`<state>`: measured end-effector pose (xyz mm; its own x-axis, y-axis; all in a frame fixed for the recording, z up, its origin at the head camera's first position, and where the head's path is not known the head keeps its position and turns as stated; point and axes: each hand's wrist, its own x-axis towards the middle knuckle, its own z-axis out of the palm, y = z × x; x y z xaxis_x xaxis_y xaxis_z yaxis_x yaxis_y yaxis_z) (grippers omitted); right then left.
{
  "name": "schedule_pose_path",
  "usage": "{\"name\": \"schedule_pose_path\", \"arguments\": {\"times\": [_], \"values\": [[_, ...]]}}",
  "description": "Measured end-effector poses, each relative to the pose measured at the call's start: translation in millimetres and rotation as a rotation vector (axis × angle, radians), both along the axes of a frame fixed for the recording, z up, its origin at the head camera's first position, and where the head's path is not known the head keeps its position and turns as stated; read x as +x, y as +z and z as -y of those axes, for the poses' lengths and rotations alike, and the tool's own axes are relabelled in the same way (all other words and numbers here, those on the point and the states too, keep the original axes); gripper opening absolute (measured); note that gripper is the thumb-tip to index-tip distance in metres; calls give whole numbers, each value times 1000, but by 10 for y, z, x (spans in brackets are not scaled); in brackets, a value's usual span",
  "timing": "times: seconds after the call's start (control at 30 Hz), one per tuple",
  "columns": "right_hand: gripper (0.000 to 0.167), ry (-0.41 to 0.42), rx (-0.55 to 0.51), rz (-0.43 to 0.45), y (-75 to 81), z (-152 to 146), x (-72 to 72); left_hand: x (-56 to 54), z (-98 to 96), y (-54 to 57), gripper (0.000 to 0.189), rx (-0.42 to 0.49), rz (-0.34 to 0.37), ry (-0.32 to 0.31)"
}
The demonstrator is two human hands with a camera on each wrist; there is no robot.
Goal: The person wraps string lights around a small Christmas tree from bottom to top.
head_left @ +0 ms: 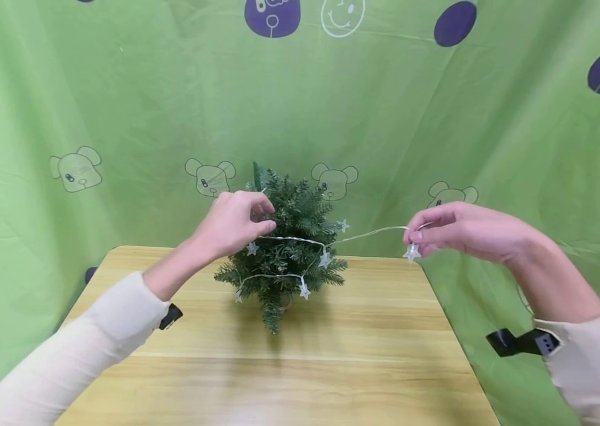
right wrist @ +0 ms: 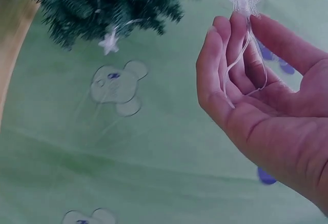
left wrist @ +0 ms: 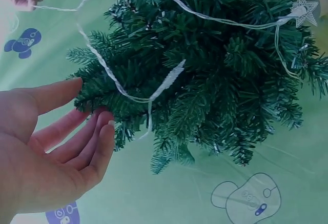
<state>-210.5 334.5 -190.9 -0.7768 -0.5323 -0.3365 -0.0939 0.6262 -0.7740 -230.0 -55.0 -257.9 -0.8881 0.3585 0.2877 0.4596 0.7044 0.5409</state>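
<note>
A small artificial Christmas tree (head_left: 300, 222) stands on the table, wound with a string of clear star lights (head_left: 323, 258). My left hand (head_left: 238, 222) is at the tree's upper left side. Its fingers (left wrist: 97, 147) are loosely bent, with a gap to the thumb, beside a branch tip; whether they touch the needles I cannot tell. Out to the right of the tree, my right hand (head_left: 454, 231) pinches the light string at a star (right wrist: 243, 1) between thumb and fingertips. From there the thin wire (head_left: 369, 234) runs slackly back to the tree, and a loop of it lies across the palm.
The wooden table (head_left: 385, 343) extends in front of the tree and to both sides. Behind it hangs a green curtain (head_left: 145, 106) printed with bear heads. Dark straps (head_left: 523, 343) show at both sleeve cuffs.
</note>
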Motion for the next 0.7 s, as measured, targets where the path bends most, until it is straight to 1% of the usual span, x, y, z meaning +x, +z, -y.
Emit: {"name": "schedule_pose_path", "arguments": {"times": [0.17, 0.27, 0.37, 0.43, 0.63, 0.7], "values": [[21, 22, -181, 49, -205, -213, -220, -25, 20, -33, 21, 13, -20, 1], [22, 7, -241, 79, -311, -314, -318, -25, 40, -35, 19, 28, -21, 2], [23, -8, -261, 117, -395, -380, -384, -21, 59, -33, 18, 40, -13, 8], [24, 7, -261, 146, -438, -410, -412, -20, 72, -33, 18, 44, -7, 13], [26, 164, -253, 246, -523, -471, -432, -18, 106, -21, 17, 48, -7, 32], [26, 185, -242, 257, -543, -476, -437, -26, 117, -25, 16, 53, -7, 36]]}}
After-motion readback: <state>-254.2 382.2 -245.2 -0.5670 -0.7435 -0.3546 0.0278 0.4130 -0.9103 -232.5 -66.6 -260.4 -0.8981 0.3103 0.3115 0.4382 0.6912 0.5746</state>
